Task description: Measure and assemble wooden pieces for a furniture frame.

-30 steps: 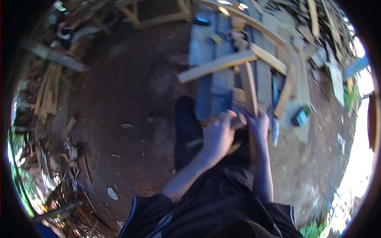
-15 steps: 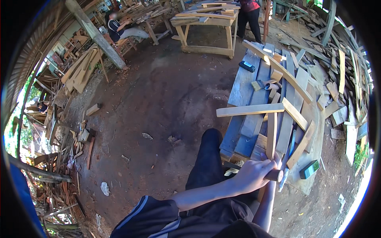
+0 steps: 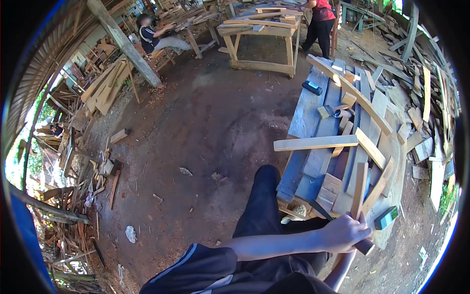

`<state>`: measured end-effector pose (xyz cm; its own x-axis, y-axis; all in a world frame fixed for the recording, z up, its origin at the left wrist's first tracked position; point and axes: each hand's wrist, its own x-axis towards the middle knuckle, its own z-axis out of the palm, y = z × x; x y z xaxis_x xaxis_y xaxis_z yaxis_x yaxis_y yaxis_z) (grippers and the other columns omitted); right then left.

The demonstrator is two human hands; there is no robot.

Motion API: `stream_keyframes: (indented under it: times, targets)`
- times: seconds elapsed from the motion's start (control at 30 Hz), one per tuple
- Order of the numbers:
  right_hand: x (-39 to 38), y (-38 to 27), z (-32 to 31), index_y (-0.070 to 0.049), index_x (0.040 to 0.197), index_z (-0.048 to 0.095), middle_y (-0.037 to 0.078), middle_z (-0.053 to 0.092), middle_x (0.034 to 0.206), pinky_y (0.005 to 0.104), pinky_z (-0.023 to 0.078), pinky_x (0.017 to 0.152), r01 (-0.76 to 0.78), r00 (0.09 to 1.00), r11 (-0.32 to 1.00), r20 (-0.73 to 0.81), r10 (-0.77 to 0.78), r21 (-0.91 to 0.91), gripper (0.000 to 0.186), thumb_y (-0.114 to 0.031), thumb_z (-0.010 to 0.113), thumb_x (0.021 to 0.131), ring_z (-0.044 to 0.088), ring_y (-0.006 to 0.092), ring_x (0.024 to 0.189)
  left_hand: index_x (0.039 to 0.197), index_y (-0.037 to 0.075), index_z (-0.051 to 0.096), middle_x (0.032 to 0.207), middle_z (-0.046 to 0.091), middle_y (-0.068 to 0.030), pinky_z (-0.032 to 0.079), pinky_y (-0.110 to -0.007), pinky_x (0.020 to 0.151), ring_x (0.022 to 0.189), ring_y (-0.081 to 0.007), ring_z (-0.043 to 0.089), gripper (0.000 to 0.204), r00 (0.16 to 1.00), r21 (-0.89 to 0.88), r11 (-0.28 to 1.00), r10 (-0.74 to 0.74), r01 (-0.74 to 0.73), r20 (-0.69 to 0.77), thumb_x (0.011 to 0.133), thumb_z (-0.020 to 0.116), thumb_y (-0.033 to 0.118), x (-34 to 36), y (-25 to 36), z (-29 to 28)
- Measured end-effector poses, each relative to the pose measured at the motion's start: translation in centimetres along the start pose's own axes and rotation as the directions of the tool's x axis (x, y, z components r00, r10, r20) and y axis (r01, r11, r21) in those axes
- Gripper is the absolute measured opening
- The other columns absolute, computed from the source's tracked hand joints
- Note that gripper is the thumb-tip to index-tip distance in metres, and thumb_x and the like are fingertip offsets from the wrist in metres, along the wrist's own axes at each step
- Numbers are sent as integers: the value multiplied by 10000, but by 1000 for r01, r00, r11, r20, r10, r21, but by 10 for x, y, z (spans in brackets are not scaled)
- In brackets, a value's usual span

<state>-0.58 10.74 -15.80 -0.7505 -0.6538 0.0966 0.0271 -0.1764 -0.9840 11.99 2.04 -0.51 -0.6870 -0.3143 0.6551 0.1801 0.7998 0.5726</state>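
Counter (image 3: pixel 300 125) of boards at our right carries loose lengths: two wooden strips (image 3: pixel 316 142) (image 3: pixel 370 149) nearly meet end to end. One worked strip (image 3: pixel 360 188) slants up at the near side; we judge it unfinished. Left hand (image 3: pixel 344 232) grips the dark-handled tool (image 3: pixel 364 246). Right hand (image 3: pixel 363 220), mostly hidden: we can't tell its grip.

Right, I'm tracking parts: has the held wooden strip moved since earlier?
Yes: relative to the crosswise plank, the held wooden strip shifted right and toward the picture's lower edge.
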Motion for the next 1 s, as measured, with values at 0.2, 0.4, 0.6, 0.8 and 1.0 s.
stream_keyframes:
  times: [0.2, 0.4, 0.6, 0.8, 1.0]
  targets:
    - [5, 5, -68, 37, 1285, 495, 104, 596, 1159, 267, 470, 846, -179, 982, 983, -62, 181, 33, 386, -82, 620, 939, 561, 135, 1007, 810, 62, 563, 618, 582, -80, 505, -379, 551, 574, -272, 646, 200, 995, -96, 993, -72, 66, -65, 818, 710, 197, 12, -21, 14]
    - [-12, -47, -45, 23, 1125, 615, 186, 689, 920, 383, 492, 777, -122, 991, 696, -124, 48, -707, 305, -101, 687, 856, 618, 239, 792, 787, 71, 544, 630, 575, -101, 477, -409, 543, 593, -314, 635, 199, 971, -74, 984, -171, 161, -169, 780, 715, 172, 7, -47, 18]
    - [-24, -58, -32, 13, 1161, 617, 84, 646, 816, 281, 449, 530, -182, 982, 716, -167, 92, -674, 325, -142, 682, 883, 544, 126, 626, 740, 81, 530, 636, 569, -101, 465, -407, 542, 593, -322, 624, 215, 967, -117, 977, -194, 176, -167, 752, 722, 175, 4, -42, 12]
    - [-17, -82, -14, 16, 1153, 622, 178, 673, 850, 343, 496, 755, -205, 975, 655, -97, 199, -727, 361, -187, 720, 872, 586, 144, 788, 830, 113, 637, 717, 633, -107, 496, -404, 593, 679, -312, 652, 158, 940, -122, 948, -309, 292, -148, 708, 724, 162, 6, -41, -7]
    - [-21, -79, 1, 7, 1264, 517, 183, 634, 1080, 333, 466, 849, -14, 989, 871, -134, -60, -491, 454, -182, 687, 887, 574, 180, 959, 819, 95, 570, 644, 583, -70, 491, -369, 521, 608, -268, 653, 199, 990, -20, 998, -68, 66, -126, 723, 734, 152, 30, -16, 7]
